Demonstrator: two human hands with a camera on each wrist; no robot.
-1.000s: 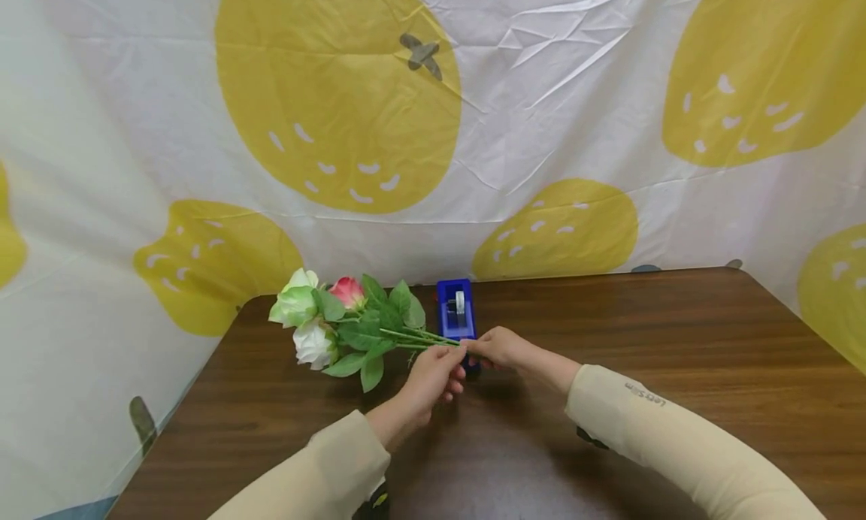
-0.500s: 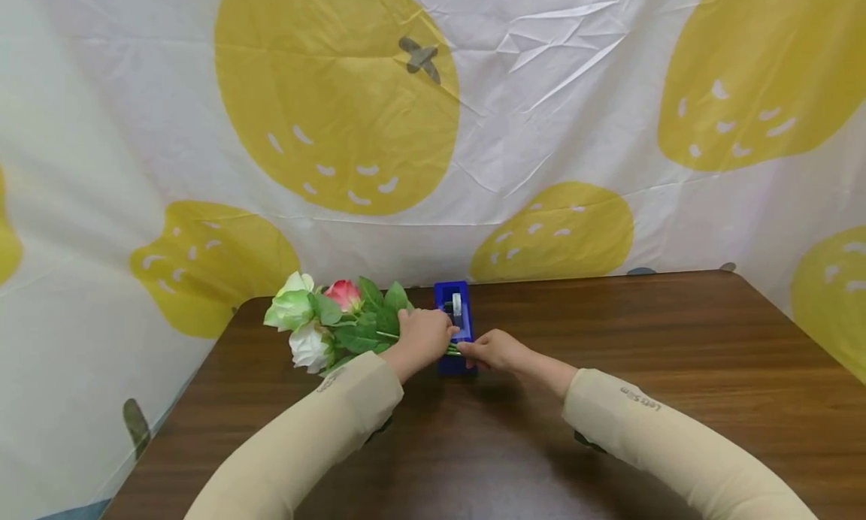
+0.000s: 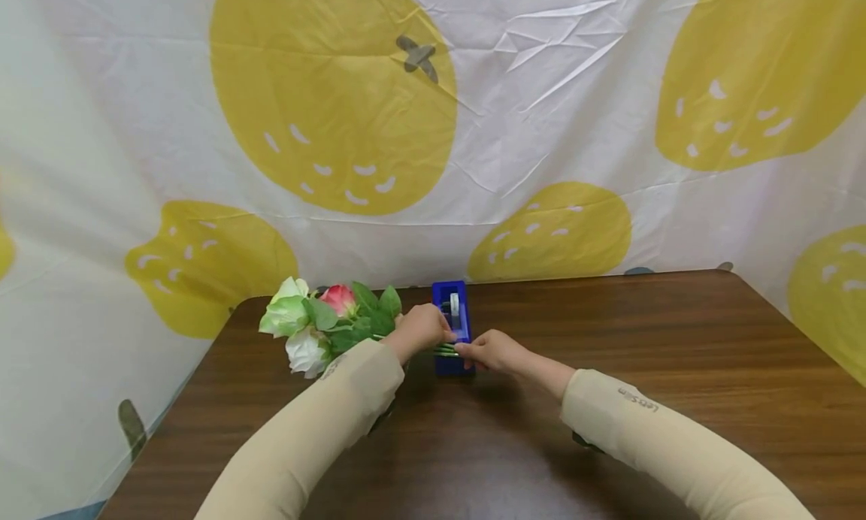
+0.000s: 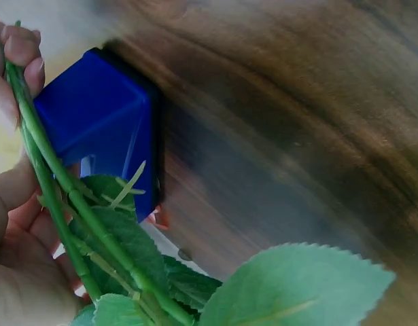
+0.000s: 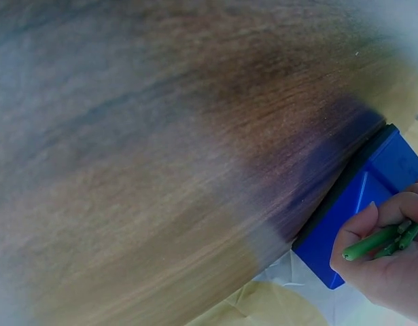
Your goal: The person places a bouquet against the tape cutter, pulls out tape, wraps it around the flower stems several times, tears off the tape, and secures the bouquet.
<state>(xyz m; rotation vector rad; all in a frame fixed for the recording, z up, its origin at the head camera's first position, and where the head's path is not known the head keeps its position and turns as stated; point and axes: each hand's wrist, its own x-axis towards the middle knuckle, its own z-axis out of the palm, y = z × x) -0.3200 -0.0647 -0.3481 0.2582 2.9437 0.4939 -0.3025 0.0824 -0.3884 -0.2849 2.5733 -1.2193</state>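
Observation:
A bunch of roses lies to the left with several blooms, among them a green-white rose (image 3: 284, 315), a white rose (image 3: 307, 352) and a pink rose (image 3: 339, 300). My right hand (image 3: 497, 351) pinches the ends of their green stems (image 5: 372, 243) between thumb and fingers. The stems cross over a blue tape dispenser (image 3: 453, 364) that carries a roll of tape (image 3: 455, 306). My left hand (image 3: 421, 331) reaches over the stems, fingertips at the dispenser beside the roll. In the left wrist view stems partly hide its fingers; I cannot tell whether they pinch tape.
A brown wooden table (image 3: 609, 340) bears everything. Behind it hangs a white cloth (image 3: 541, 114) printed with large yellow fruit. Green leaves (image 4: 297, 285) spread from the stems close to my left wrist.
My left hand has left the stem ends, moved up and left over the stems to the dispenser. The blooms have shifted slightly left. My right hand keeps its pinch on the stems.

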